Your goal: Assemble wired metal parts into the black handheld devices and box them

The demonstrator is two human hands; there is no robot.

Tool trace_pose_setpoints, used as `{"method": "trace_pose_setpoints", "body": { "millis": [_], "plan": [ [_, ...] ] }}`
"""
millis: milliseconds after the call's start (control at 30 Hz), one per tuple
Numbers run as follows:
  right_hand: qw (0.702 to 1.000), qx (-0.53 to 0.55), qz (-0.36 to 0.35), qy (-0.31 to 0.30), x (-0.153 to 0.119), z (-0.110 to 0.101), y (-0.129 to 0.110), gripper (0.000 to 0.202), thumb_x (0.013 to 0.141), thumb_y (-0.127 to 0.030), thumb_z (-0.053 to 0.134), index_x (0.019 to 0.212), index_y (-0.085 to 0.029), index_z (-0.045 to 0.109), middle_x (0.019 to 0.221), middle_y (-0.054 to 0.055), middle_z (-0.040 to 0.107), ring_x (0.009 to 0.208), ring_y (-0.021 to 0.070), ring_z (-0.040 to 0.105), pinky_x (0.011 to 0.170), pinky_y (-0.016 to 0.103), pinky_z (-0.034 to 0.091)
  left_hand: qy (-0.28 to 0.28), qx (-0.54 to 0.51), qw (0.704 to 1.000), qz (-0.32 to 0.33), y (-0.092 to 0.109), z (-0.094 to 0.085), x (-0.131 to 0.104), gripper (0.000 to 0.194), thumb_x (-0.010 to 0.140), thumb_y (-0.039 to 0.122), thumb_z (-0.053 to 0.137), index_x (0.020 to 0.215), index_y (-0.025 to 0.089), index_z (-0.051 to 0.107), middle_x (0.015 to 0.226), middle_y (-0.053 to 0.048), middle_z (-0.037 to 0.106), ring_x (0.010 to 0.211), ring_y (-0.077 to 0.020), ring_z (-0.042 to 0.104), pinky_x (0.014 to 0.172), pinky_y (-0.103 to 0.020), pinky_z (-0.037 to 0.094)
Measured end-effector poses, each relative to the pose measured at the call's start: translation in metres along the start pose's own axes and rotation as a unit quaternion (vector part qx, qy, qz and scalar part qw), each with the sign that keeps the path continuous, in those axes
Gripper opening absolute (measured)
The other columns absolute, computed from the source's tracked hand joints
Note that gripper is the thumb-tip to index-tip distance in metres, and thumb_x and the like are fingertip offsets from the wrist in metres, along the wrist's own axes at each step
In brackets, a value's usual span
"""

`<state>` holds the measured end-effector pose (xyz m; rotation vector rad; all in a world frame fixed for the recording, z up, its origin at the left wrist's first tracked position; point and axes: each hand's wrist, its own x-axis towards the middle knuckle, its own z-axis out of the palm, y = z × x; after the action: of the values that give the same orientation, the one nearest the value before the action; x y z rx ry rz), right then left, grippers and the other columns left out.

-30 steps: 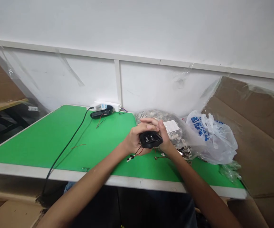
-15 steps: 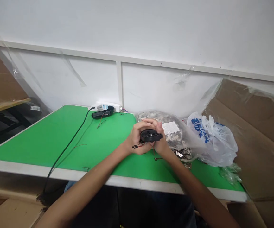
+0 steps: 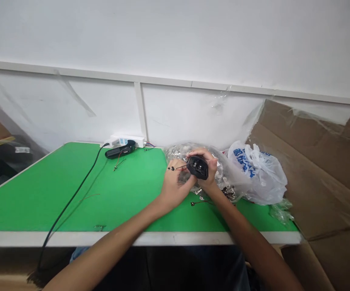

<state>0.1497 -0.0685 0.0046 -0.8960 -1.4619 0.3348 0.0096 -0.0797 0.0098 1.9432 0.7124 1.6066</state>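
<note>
Above the green worktop [image 3: 56, 194], near its far right part, both hands hold a small black part [image 3: 198, 167] clear of the surface. The right hand [image 3: 208, 171] has its grip clamped on the part from behind and the right; the left hand [image 3: 175, 186] sits just below and left of it, fingers curled against its underside. A thin wire [image 3: 177, 168] runs left from the part. Just behind the hands lies a clear bag [image 3: 177, 150] of small pieces, with a white bag [image 3: 258, 178] with blue print beside it. A black cable [image 3: 71, 202] crosses the worktop to a white power strip [image 3: 126, 140] at the wall.
</note>
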Motion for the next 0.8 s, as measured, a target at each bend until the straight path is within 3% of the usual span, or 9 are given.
{"method": "trace_pose_setpoints", "body": {
  "millis": [100,267,400,600,800],
  "plan": [
    [0.995,0.09,0.021,0.036,0.003,0.001,0.007,0.088,0.088,-0.096,0.014,0.099,-0.024,0.063,0.104,0.013,0.068,0.096,0.0294,0.069,0.092,0.047,0.059,-0.053,-0.1,0.988,-0.107,0.001,0.007,-0.002,0.025,0.09,0.042,0.071,0.079,0.019,0.07,0.077,-0.002,0.066,0.07,-0.0161,0.053,0.066,-0.029,0.041],
    [0.98,0.191,0.056,0.022,0.004,0.007,0.011,0.075,0.09,-0.093,0.032,0.096,-0.025,0.062,0.09,0.009,0.068,0.084,0.0263,0.069,0.08,0.043,0.06,-0.078,-0.221,0.95,-0.207,0.0,0.01,0.001,0.04,0.083,0.056,0.08,0.087,0.016,0.08,0.088,-0.007,0.077,0.079,-0.0177,0.063,0.074,-0.027,0.049],
    [0.975,0.217,0.031,0.041,0.004,0.007,0.011,0.071,0.093,-0.088,0.038,0.092,-0.024,0.068,0.087,0.008,0.067,0.08,0.0247,0.067,0.072,0.039,0.057,-0.093,-0.237,0.94,-0.227,0.004,0.009,0.003,0.044,0.076,0.057,0.086,0.08,0.014,0.079,0.082,-0.007,0.076,0.074,-0.0156,0.062,0.071,-0.026,0.049],
    [0.976,0.215,-0.005,0.022,0.005,0.003,0.013,0.053,0.095,-0.072,0.053,0.092,-0.023,0.072,0.086,0.007,0.068,0.081,0.0249,0.065,0.073,0.037,0.053,-0.113,-0.246,0.935,-0.231,0.013,0.008,0.005,0.048,0.072,0.06,0.088,0.078,0.014,0.076,0.08,-0.007,0.074,0.076,-0.0173,0.063,0.071,-0.027,0.05],
    [0.981,0.195,-0.023,0.006,0.006,0.001,0.011,0.05,0.094,-0.067,0.052,0.087,-0.022,0.072,0.084,0.007,0.068,0.08,0.0245,0.063,0.073,0.037,0.049,-0.099,-0.265,0.93,-0.235,0.015,0.01,0.005,0.042,0.068,0.052,0.093,0.074,0.015,0.075,0.079,-0.005,0.073,0.079,-0.0171,0.062,0.077,-0.027,0.051]
  ]
}}
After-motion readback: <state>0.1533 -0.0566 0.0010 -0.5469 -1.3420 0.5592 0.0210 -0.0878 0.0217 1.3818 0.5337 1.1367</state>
